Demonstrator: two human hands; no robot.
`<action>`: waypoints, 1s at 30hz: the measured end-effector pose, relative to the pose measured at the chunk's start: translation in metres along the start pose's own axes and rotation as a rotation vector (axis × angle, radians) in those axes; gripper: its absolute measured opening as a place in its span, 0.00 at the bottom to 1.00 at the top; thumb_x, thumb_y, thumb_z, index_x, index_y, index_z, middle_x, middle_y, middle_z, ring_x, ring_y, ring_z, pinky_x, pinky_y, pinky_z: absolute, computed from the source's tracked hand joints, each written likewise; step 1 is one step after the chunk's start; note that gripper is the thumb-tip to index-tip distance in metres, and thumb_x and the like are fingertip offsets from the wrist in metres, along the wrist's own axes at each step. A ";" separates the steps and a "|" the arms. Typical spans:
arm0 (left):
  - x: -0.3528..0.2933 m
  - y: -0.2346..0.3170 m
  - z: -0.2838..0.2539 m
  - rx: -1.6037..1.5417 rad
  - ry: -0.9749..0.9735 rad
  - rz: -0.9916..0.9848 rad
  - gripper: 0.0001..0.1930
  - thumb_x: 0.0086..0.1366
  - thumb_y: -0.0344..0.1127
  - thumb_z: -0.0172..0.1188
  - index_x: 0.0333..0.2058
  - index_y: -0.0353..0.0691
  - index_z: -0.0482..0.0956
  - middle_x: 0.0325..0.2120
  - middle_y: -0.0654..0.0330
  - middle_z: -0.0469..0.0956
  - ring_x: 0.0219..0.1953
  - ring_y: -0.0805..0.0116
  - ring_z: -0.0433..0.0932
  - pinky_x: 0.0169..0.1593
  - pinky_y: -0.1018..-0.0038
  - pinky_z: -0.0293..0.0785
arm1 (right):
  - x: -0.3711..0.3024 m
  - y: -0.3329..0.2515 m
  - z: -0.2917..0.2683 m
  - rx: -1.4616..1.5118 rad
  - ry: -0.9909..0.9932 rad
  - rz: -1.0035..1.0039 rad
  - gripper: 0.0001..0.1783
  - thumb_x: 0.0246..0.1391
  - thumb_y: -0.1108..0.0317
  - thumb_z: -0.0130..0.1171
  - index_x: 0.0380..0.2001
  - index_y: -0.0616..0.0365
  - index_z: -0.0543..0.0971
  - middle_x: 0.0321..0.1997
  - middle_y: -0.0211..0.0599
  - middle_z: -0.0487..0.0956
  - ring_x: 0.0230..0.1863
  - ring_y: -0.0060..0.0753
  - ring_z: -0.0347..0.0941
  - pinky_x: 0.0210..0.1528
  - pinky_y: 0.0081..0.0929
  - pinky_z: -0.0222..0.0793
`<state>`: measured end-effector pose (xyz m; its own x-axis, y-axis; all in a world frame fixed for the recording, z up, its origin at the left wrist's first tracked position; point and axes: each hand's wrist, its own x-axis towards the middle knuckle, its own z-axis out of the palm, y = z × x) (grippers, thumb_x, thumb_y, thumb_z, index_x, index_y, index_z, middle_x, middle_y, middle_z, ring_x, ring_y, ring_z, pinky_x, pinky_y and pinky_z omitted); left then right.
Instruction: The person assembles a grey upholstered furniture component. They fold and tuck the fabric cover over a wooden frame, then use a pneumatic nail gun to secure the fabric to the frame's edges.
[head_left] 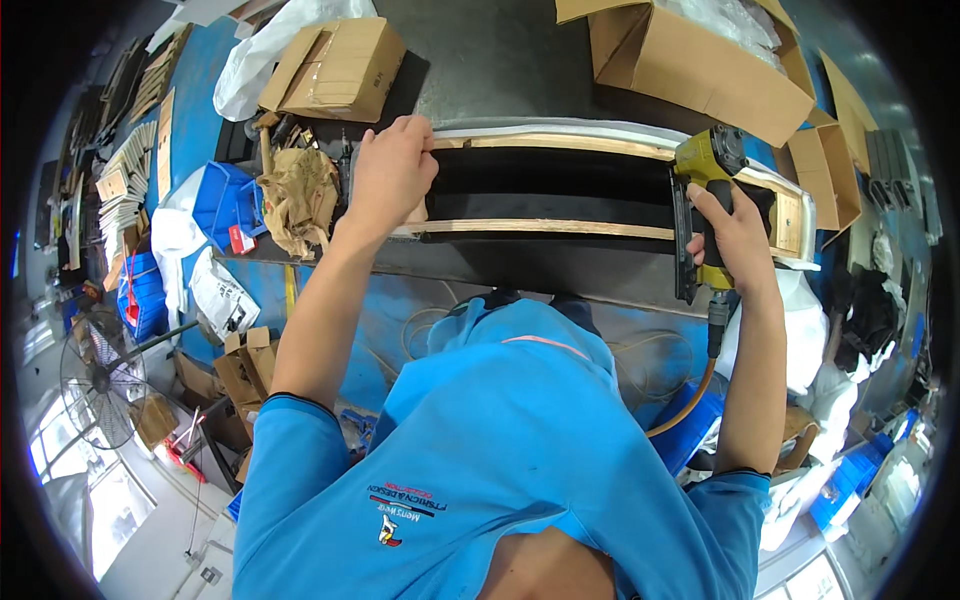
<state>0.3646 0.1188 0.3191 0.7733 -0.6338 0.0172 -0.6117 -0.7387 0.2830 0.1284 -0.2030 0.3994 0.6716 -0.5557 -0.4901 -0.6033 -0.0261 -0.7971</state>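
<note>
My right hand (738, 238) is wrapped round the handle of a yellow and black air staple gun (710, 155), held upright over the right part of a long wooden frame (550, 229). An orange-brown air hose (703, 395) runs down from its handle. Black material (560, 185) shows between the frame's two long rails. White padding or cloth (570, 126) lines the far edge. At the frame's left end is my left hand (393, 172), its fingers curled closed; whatever they pinch is hidden under them.
A closed cardboard box (335, 70) stands at the back left of the dark workbench (480, 70), and an open carton (700, 75) at the back right. Crumpled brown paper (300, 200) and a blue bin (225, 205) lie left. A standing fan (100, 378) is farther left.
</note>
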 end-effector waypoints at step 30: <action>0.005 0.064 -0.020 0.857 -0.889 0.583 0.62 0.42 0.85 0.64 0.57 0.27 0.76 0.37 0.49 0.86 0.46 0.53 0.85 0.64 0.67 0.67 | -0.012 0.010 -0.011 -0.023 -0.002 -0.038 0.30 0.61 0.54 0.63 0.58 0.66 0.74 0.22 0.37 0.79 0.21 0.28 0.79 0.27 0.29 0.77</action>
<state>0.3325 0.0726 0.3567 0.2017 -0.5916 -0.7806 -0.9714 -0.0190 -0.2365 0.1096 -0.2055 0.4011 0.6946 -0.5525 -0.4607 -0.5872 -0.0656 -0.8067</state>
